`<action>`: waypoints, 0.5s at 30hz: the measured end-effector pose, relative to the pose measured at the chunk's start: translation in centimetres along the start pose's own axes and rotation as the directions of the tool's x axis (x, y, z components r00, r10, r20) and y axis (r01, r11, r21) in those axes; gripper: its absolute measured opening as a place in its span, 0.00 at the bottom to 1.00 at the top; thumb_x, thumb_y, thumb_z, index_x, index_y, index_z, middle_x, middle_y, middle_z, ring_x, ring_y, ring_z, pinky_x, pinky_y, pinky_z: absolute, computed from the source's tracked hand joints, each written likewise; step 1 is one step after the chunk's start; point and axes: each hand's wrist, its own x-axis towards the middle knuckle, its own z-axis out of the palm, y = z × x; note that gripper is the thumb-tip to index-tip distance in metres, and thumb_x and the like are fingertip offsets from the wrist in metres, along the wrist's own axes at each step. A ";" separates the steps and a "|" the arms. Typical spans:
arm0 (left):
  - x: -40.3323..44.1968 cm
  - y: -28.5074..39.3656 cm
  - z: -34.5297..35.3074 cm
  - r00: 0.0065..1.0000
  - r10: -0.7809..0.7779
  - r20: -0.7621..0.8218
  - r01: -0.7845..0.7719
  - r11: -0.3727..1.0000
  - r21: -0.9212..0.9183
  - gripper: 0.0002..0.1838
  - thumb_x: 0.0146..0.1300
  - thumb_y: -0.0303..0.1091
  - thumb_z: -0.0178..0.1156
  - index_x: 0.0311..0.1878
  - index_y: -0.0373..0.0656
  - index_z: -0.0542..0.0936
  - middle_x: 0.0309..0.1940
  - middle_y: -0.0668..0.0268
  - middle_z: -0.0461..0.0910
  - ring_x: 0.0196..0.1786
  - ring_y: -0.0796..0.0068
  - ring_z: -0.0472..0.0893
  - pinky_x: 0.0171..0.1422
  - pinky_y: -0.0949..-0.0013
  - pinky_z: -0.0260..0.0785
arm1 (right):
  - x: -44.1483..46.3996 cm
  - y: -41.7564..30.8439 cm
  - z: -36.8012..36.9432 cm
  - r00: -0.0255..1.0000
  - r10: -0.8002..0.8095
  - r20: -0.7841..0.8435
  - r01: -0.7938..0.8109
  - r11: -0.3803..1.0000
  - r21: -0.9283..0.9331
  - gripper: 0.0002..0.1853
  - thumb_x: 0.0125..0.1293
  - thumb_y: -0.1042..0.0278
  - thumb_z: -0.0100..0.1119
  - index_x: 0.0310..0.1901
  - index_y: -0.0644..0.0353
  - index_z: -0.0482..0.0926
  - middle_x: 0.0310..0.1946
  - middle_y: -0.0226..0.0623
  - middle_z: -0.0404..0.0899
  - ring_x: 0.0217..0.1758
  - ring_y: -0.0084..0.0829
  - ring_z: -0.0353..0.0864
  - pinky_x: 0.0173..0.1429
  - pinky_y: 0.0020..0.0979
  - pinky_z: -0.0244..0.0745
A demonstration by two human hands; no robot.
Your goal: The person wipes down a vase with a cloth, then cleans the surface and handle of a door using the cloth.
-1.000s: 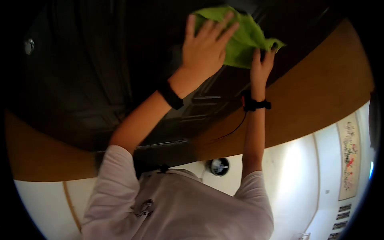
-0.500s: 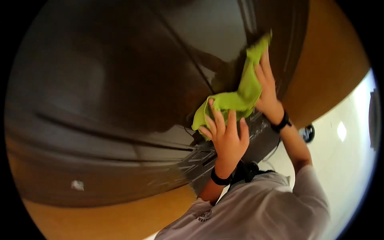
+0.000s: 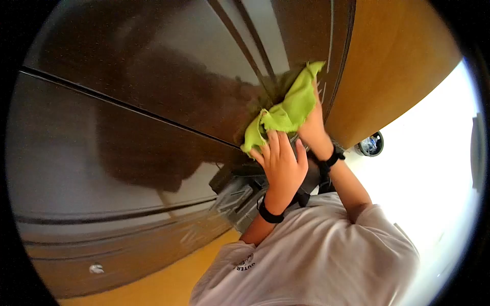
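Note:
A crumpled green cloth lies against a glossy dark brown panelled surface. My left hand touches the cloth's lower left part, its fingertips on or under the edge and its thumb apart. My right hand is at the cloth's right side, with its fingers largely hidden behind the cloth, so their grip cannot be made out. Black bands circle both wrists.
An orange-brown wooden surface borders the dark panel on the right. A round black bin with something pale inside stands on the white floor. A small shiny round fitting is at the lower left of the dark surface.
The view has turned since one second ago. The cloth has gone from spread out under my left hand to bunched between both hands, and since half a second ago its upper end has shifted left and down.

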 end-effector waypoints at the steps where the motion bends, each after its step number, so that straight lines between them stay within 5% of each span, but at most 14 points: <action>1: 0.1 0.4 0.4 0.999 -0.018 -0.027 0.017 1.000 -0.025 0.33 0.72 0.45 0.58 0.70 0.27 0.68 0.74 0.35 0.62 0.73 0.29 0.63 0.77 0.22 0.38 | 1.5 0.0 -0.7 0.996 0.071 -0.048 -0.063 0.986 0.157 0.32 0.68 0.63 0.64 0.71 0.64 0.70 0.82 0.67 0.44 0.80 0.61 0.60 0.77 0.43 0.66; 3: 1.0 1.6 1.3 0.994 -0.050 -0.098 0.043 0.996 -0.075 0.34 0.72 0.44 0.58 0.70 0.26 0.67 0.75 0.33 0.61 0.74 0.27 0.60 0.78 0.22 0.37 | 4.4 1.2 -2.1 0.998 0.054 -0.036 -0.047 0.983 0.178 0.33 0.67 0.63 0.65 0.71 0.63 0.70 0.83 0.67 0.42 0.79 0.64 0.62 0.75 0.44 0.69; 4: 1.7 2.3 1.7 0.974 -0.035 -0.223 0.026 0.999 -0.044 0.32 0.69 0.42 0.59 0.68 0.28 0.70 0.69 0.38 0.68 0.63 0.38 0.70 0.77 0.28 0.42 | 4.8 2.0 -2.1 0.999 0.032 -0.037 -0.025 0.985 0.171 0.33 0.67 0.64 0.65 0.72 0.64 0.70 0.82 0.68 0.42 0.78 0.65 0.62 0.75 0.45 0.69; 9: 4.3 5.9 3.4 0.952 -0.076 -0.297 0.065 0.997 -0.045 0.32 0.69 0.41 0.59 0.68 0.25 0.68 0.70 0.35 0.65 0.64 0.33 0.68 0.76 0.27 0.43 | 4.5 6.1 -3.4 0.995 -0.103 -0.004 0.103 0.993 0.066 0.33 0.66 0.69 0.61 0.72 0.68 0.67 0.81 0.72 0.42 0.79 0.69 0.58 0.76 0.46 0.67; 15: 5.3 7.4 4.9 0.939 -0.224 -0.262 0.208 0.974 -0.090 0.30 0.68 0.40 0.61 0.64 0.24 0.71 0.70 0.32 0.64 0.69 0.30 0.65 0.77 0.25 0.42 | 5.2 7.5 -5.0 0.993 -0.088 0.075 0.079 0.990 0.115 0.35 0.66 0.74 0.58 0.74 0.72 0.62 0.80 0.75 0.42 0.83 0.72 0.46 0.83 0.52 0.53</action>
